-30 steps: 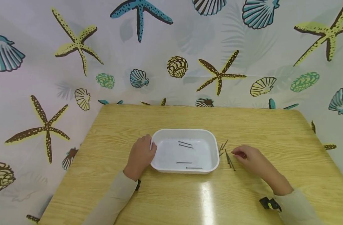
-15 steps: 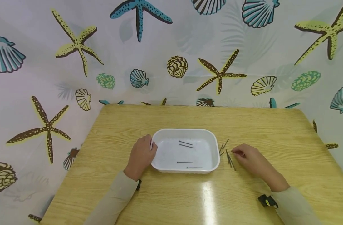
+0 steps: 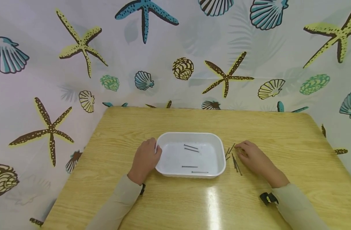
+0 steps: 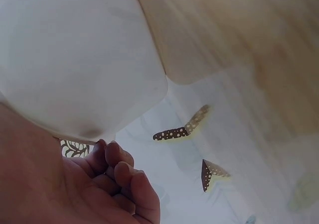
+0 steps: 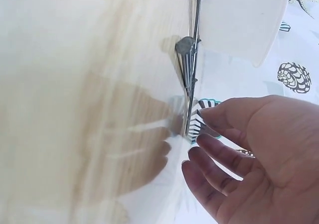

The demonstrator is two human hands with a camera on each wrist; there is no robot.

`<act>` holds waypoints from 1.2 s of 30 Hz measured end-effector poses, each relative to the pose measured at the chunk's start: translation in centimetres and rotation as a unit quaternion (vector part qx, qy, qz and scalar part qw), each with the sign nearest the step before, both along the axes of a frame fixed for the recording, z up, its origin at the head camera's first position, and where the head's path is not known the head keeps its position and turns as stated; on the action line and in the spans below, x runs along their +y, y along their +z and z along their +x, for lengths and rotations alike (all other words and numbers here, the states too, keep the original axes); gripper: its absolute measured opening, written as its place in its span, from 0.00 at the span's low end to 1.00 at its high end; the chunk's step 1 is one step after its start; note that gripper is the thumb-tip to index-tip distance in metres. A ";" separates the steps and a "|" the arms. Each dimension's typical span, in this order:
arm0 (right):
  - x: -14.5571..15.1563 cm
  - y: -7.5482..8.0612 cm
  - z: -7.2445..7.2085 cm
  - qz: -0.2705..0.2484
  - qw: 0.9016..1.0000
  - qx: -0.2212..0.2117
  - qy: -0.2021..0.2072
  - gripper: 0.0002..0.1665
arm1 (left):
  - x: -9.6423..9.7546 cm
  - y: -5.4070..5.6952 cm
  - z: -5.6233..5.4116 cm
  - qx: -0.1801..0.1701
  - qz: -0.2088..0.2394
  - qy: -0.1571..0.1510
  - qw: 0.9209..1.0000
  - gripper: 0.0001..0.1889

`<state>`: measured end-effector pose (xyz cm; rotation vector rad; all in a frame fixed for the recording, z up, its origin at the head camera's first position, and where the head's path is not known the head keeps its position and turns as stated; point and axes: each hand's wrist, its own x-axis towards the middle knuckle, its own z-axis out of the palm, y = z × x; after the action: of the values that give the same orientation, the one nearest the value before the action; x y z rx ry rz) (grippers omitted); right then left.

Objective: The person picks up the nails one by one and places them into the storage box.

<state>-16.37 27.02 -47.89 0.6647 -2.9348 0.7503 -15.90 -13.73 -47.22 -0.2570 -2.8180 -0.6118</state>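
My left hand (image 3: 145, 158) grips the left end of a white plastic tray (image 3: 169, 159), thumb over the rim and fingers outside. The left wrist view shows the tray's wall (image 4: 89, 59) close above the curled fingertips (image 4: 122, 157). Several steel nails (image 3: 189, 166) lie in the tray, in two separate groups. To its right, on the table, is a loose cluster of nails (image 3: 235, 163). My right hand (image 3: 254, 158) hovers at that cluster, index fingertip close to the farthest nail (image 3: 232, 148). In the right wrist view its thumb and fingers (image 5: 234, 157) are loosely bent and apart, holding nothing.
The tray stands on a wood-grain table (image 3: 175, 204). Behind and at both sides hangs a white cloth (image 3: 164, 92) printed with starfish and shells. Each wrist wears a dark strap (image 3: 268, 198).
My right hand has moved slightly away from me and to the left, from beside the nearer nails toward the farther ones. The left hand stays on the tray.
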 end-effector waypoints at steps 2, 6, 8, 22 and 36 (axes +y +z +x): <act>-0.1 -0.1 -0.2 0.008 1.000 0.007 0.002 0.15 | 0.0 0.0 0.0 -0.003 -0.001 0.001 1.000 0.10; -0.3 -0.2 -0.5 0.023 1.000 0.004 0.009 0.15 | 0.1 0.0 0.1 -0.008 -0.002 0.004 1.000 0.11; -0.4 -0.2 -0.6 0.031 0.999 0.001 0.009 0.14 | 0.2 -0.1 0.0 -0.009 -0.001 0.002 1.000 0.11; 0.1 -0.3 -0.3 0.045 0.998 -0.025 -0.031 0.08 | 0.2 -0.3 -0.1 -0.009 0.002 0.000 1.000 0.11; 1.3 0.1 0.4 0.022 0.999 -0.043 -0.020 0.03 | 0.1 -0.4 -0.3 -0.012 -0.003 0.003 1.000 0.10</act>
<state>-15.95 28.30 -47.79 0.5894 -3.0404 0.7294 -16.15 -13.58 -47.64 -0.2433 -2.8435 -0.6094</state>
